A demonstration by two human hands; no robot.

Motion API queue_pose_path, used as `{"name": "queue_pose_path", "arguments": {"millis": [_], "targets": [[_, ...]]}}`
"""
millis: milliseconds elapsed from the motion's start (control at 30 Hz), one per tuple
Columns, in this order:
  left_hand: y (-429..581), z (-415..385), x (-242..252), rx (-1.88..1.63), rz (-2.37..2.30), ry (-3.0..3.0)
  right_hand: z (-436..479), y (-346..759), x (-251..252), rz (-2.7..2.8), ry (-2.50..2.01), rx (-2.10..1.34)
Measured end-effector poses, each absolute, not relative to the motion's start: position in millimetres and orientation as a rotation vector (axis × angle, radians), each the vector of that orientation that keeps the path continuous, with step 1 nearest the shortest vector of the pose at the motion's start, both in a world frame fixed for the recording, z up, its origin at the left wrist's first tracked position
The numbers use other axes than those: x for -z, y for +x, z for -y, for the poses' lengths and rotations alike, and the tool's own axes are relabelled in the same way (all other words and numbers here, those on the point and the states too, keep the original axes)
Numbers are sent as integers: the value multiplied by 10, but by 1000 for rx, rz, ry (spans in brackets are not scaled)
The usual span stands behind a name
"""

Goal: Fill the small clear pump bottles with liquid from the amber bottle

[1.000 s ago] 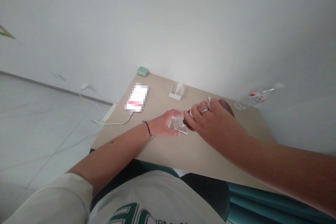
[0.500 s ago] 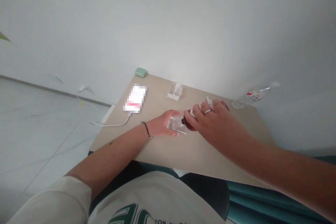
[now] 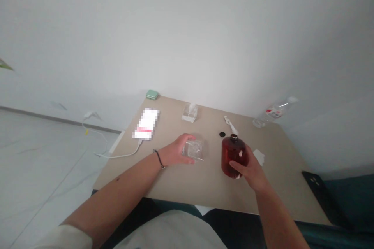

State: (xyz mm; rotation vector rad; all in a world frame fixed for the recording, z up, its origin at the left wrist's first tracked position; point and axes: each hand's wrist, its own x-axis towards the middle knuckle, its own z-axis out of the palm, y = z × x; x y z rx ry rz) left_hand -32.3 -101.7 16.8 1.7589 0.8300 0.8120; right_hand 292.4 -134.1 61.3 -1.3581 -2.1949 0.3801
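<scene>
well, one near box (image 3: 194,150) and one back box (image 3: 189,113) make two clear boxes, plus one red bottle (image 3: 233,153), one black cap (image 3: 222,134) and one clear bottle (image 3: 274,113). the left hand (image 3: 179,151) grips the near box, thumb and fingers wide around it. the right hand (image 3: 251,169) holds the red bottle upright, right of that box, thumb in front, other fingers hidden.

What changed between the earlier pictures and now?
The right hand has moved the dark red bottle rightward, away from the clear container, and turned it from tilted to upright, still held. The left hand still holds the container; the labelled plastic bottle stayed put.
</scene>
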Motion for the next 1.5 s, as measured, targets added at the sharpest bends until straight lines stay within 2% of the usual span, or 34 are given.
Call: {"name": "queue_pose_path", "arguments": {"millis": [100, 233, 400, 600, 767, 1100, 1200, 1333, 1500], "targets": [[-318, 1025, -137, -821, -830, 1768, 1294, 3017, -377, 1721, -1325, -763], [-306, 1006, -56, -864, -821, 1811, 1099, 3030, -275, 1397, -1259, -780], [-297, 982, -1, -921, -802, 1849, 881, 2826, -318, 1435, -1277, -765], [-293, 1009, -46, -869, -797, 1775, 560, 2385, -482, 1552, -1376, -579], [-304, 1009, -8, -845, -806, 1704, 255, 2172, -568, 1647, -1630, -361], [-291, 1023, -30, -795, -833, 1633, 204, 2128, -432, 1689, -1853, -422], [-304, 1028, -5, -770, -840, 1609, 311, 2313, -364, 1661, -1801, -349], [-333, 1036, 35, -756, -863, 1610, 517, 2894, -272, 1553, -1768, -67], [-310, 1044, 37, -792, -897, 1661, 690, 3444, -194, 1510, -2035, 87]]}}
